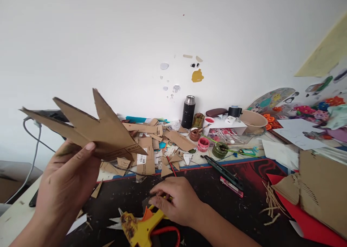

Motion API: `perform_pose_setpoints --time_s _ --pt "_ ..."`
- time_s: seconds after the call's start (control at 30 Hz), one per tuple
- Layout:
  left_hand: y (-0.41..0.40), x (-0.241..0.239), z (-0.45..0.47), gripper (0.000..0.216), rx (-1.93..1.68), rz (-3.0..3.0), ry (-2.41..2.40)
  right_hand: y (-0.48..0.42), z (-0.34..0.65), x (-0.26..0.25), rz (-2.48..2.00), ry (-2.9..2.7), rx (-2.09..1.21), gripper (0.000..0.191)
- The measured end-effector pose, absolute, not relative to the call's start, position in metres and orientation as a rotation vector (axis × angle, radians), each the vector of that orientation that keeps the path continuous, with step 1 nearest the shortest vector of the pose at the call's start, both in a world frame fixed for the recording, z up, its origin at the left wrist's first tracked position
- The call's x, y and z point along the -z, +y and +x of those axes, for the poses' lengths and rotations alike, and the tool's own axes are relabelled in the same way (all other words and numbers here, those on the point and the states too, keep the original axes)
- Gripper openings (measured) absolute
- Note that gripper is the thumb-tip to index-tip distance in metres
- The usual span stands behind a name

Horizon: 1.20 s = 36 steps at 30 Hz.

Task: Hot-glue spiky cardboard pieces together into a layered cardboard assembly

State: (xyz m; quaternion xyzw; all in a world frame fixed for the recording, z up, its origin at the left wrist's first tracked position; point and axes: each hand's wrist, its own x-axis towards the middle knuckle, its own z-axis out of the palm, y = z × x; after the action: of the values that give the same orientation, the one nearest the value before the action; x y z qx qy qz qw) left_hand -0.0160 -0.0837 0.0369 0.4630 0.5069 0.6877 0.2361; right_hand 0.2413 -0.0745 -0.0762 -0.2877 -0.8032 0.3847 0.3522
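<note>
My left hand (63,183) is raised at the left and grips a spiky cardboard cutout (89,129), thumb on its lower face. My right hand (177,200) rests low on the dark desk mat (217,203), fingers curled over the top of a yellow hot glue gun (141,227) that lies on the mat with its orange trigger just under my fingertips. Whether the fingers grip the gun or only touch it is unclear.
Cardboard scraps (151,145) pile behind the mat. A black flask (188,112), paint pots (203,144), a black utility knife (222,171) and a pink cutter (231,186) lie beyond. Folded cardboard (317,189) on red paper sits right. A grey cable (34,149) hangs left.
</note>
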Motion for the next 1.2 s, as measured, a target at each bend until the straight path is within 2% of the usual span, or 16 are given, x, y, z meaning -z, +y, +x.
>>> perform_pose_setpoints --time_s 0.13,0.27,0.5,0.63,0.9,1.2 --pt "-0.073 -0.021 -0.017 0.017 -1.797 1.056 1.260 -0.072 0.246 0.070 -0.838 -1.884 -1.010 0.044" --pt "-0.068 -0.002 -0.019 0.040 -1.553 0.963 1.244 -0.063 0.253 0.064 -0.920 -1.725 -0.993 0.041" --pt "-0.087 -0.003 0.026 0.047 -1.371 0.832 1.111 -0.059 0.255 0.059 -0.782 -1.678 -1.045 0.065" --pt "-0.095 -0.006 0.045 0.051 -1.306 0.813 1.051 -0.065 0.252 0.063 -0.854 -1.776 -1.089 0.055" --pt "-0.087 -0.017 0.015 0.039 -1.594 0.867 1.035 -0.064 0.252 0.076 -0.920 -1.836 -1.079 0.059" --pt "-0.085 -0.023 0.012 0.040 -1.670 0.843 1.016 -0.066 0.253 0.071 -0.848 -1.852 -1.131 0.055"
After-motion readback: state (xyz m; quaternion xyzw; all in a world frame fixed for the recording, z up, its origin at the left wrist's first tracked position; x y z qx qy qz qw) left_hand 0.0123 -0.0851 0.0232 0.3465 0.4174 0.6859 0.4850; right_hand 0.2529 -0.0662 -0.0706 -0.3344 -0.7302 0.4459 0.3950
